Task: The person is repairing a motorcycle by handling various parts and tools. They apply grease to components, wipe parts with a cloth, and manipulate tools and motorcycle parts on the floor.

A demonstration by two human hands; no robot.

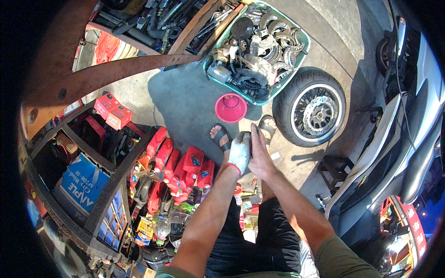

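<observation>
My left hand (239,152) wears a pale work glove with a red cuff and dark, dirty fingertips. Its fingers curl inward; whatever is in them, if anything, is hidden. Against its side presses my bare right hand (260,155), fingers stretched out and held close together. Both hands meet in front of my body, above the ground between my sandalled feet. A pink plastic basin (231,107) stands on the ground just beyond them. To the right of it a motorcycle wheel (315,109) with a brake disc lies on its side.
Behind the basin is a green-rimmed tub (303,50) heaped with greasy metal parts. Red bottles (178,173) crowd the ground at left, beside a dark metal rack (111,204) holding a blue carton (83,185). A red box (112,110) sits on the rack. A scooter (371,153) stands right.
</observation>
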